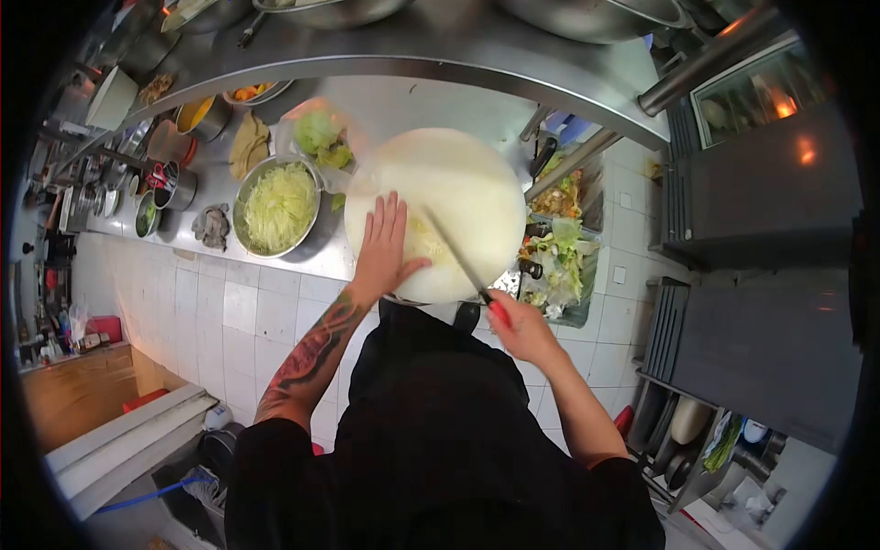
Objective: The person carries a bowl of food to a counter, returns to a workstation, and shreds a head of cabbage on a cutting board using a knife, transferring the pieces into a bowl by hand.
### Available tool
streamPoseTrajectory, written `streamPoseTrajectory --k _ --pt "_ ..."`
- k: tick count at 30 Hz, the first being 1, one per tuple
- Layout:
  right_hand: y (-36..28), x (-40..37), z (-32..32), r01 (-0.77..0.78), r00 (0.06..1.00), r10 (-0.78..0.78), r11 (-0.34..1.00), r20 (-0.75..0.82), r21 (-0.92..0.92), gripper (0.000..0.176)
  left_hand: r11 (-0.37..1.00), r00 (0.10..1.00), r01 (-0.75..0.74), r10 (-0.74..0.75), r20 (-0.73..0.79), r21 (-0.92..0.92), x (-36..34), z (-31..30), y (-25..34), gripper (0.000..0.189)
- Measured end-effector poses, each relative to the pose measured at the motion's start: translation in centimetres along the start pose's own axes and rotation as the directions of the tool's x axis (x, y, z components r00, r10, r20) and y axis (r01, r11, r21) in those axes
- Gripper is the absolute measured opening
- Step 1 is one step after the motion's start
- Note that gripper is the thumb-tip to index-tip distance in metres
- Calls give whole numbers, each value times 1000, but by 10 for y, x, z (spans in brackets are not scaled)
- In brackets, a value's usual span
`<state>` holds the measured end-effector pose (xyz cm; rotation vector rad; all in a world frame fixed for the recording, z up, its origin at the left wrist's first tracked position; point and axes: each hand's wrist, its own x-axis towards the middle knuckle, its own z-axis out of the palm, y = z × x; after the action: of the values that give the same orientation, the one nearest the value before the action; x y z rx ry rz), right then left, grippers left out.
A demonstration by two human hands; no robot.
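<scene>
My right hand point(521, 328) is wrapped round the red handle of a kitchen knife point(456, 249). Its blade slants up and left over a round white cutting board point(440, 165). On the board's left part lies my left hand point(380, 247), fingers stretched out and thumb pointing toward the blade. A few pale yellowish-green scraps point(422, 243) are between my left hand and the knife. What is under the palm, if anything, is hidden. Left of the board stands a metal bowl point(240, 240) of shredded pale green cabbage point(278, 209).
Behind the bowl sits a plastic bag of green leaves point(316, 133). Crumpled cloths point(249, 147) lie to the left. A bin of vegetable trimmings point(561, 266) stands right of the board. A metal shelf point(440, 69) spans the far side above the counter.
</scene>
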<state>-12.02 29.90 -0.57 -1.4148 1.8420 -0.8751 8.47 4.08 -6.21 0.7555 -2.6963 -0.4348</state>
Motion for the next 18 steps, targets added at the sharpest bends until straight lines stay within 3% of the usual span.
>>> streamPoseTrajectory --k 1,2,3,4,7,9,10,15,18 --pt "8 -7 -8 1 1000 -1 1000 12 3 35 999 999 28 -27 -38 29 9 3 -6 114" --pt "12 -13 -16 -264 965 254 924 70 278 31 1000 997 11 -10 -83 6 19 6 -11 104" --pt "16 -17 -22 -493 864 467 709 189 504 26 1000 996 16 -15 -85 6 24 10 -11 104" --pt "25 -21 -22 -485 870 441 684 221 546 18 1000 997 20 -22 -73 -21 31 15 -8 98" --pt "28 -30 23 -471 868 461 648 184 599 16 997 999 -44 42 -31 -70 29 22 17 84" --pt "7 -22 60 -455 865 486 655 124 603 16 900 991 -113 130 12 -421 18 23 30 81" --pt "-5 -16 77 -434 862 499 632 92 642 16 837 997 -77 81 -16 -541 18 28 31 77" --pt "-67 25 146 -427 860 507 660 52 618 16 839 998 -36 6 -57 -542 17 28 42 67" --pt "-108 52 163 -348 901 432 699 17 625 18 777 972 -95 -61 -225 -622 14 -1 13 59"
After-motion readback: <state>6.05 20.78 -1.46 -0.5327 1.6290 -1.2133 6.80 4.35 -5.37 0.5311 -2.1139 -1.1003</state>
